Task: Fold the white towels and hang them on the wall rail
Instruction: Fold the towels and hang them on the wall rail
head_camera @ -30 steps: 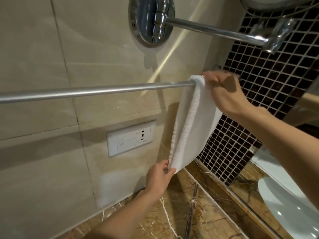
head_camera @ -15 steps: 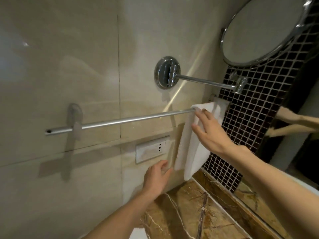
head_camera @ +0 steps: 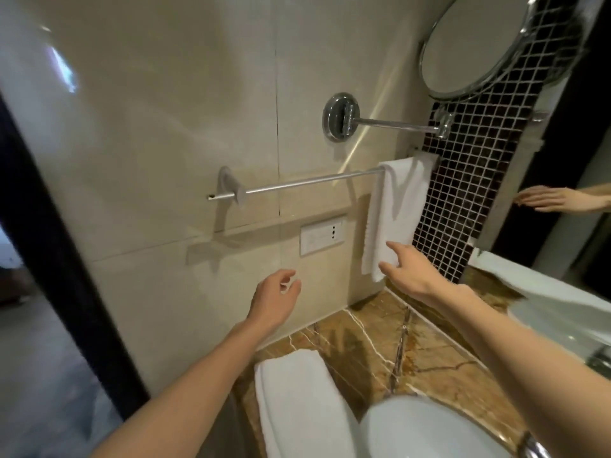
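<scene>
The fingers (head_camera: 398, 252) of the right hand (head_camera: 415, 277) are straight and spread, grasping nothing. Their tips overlap the lower edge of the hanging towel (head_camera: 396, 209), though contact cannot be told for sure. The fingers (head_camera: 288, 280) of the left hand (head_camera: 274, 302) are loosely curled and released, holding nothing, raised in front of the beige wall tile, well left of that towel and apart from it.

The hanging towel is white, folded narrow and draped over the right end of the wall rail (head_camera: 297, 185), both halves hanging straight down close to the corner. The rest of the rail is bare metal. A white socket plate (head_camera: 322, 238) sits on the wall below the rail, just left of the towel.

A second white folded towel (head_camera: 291, 395) lies flat on the brown marble tabletop (head_camera: 439, 365), beside the rim of a white washbasin (head_camera: 429, 431). Above the rail a round mirror (head_camera: 472, 44) stands out on a chrome arm. Dark mosaic tiles (head_camera: 472, 193) run down the corner, and the wall mirror (head_camera: 582, 160) beyond them reflects an open hand.
</scene>
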The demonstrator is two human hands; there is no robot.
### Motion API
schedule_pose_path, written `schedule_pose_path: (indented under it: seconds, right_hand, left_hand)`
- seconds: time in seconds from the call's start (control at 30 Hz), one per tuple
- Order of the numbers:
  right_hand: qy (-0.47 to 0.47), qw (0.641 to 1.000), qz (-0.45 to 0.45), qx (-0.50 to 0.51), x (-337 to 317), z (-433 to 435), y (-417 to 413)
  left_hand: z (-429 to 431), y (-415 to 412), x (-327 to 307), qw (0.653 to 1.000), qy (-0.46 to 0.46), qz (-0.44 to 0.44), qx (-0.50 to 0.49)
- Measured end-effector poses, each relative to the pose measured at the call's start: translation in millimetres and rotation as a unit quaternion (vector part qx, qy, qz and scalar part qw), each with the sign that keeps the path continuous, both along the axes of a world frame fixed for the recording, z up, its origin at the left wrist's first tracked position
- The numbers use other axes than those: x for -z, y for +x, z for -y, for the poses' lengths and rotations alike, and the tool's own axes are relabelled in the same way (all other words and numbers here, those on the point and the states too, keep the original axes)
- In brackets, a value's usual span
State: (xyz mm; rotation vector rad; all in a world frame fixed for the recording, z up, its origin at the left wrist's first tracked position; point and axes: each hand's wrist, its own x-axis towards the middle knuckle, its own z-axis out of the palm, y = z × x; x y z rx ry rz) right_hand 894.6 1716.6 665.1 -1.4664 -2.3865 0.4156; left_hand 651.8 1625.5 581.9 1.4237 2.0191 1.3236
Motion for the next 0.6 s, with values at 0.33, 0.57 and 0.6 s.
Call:
schedule_pose_path:
  seconds: [0.33,0.57,0.6]
  right_hand:
    - [-0.131,0.990,0.034,0.030,82,136,13]
    - [-0.219,0.973,0.065,0.037,150,193,35]
    - [-0.234,0.968,0.076,0.038,160,198,39]
  left_hand:
    - [128,37,45,0.990,-0.115,0.085,0.001]
    - [196,79,108,0.962,-0.217,0.159,0.041]
    - [203,84,118,0.959,-0.228,0.163,0.041]
